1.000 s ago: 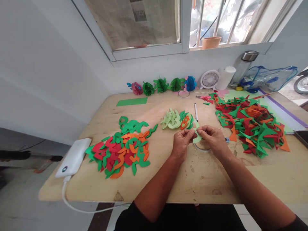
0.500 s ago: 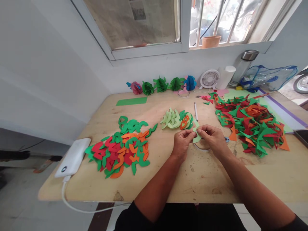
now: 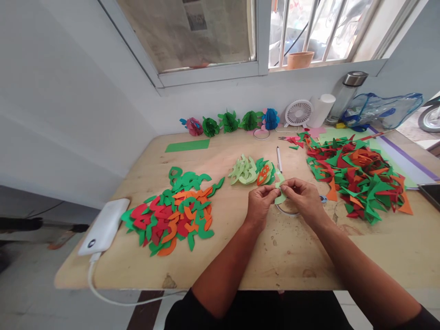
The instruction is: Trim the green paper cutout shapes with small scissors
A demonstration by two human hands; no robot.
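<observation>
A light green paper piece [image 3: 280, 198] is pinched between both hands above the wooden table. My left hand [image 3: 260, 204] grips its left side with thumb and forefinger. On the other side, the fingertips of my right hand [image 3: 302, 197] are closed on the same piece. Just behind the hands lie a pile of light green cut-outs [image 3: 244, 170] and an orange and green layered paper piece [image 3: 264, 174]. A white pen [image 3: 279, 159] points toward the fingers. Partly hidden under the hands is a ring-shaped item [image 3: 288, 212] on the tabletop.
Red, green and orange curved cut-outs [image 3: 178, 208] lie at the left, near a white power bank [image 3: 104, 227]. Pointed scraps [image 3: 364, 172] are heaped at the right. Honeycomb paper figures [image 3: 229, 121], a small fan [image 3: 299, 113] and a glass bottle [image 3: 344, 98] line the wall.
The camera view has shifted very slightly. Both hands keep their pinch on the light green paper piece, with hardly any movement.
</observation>
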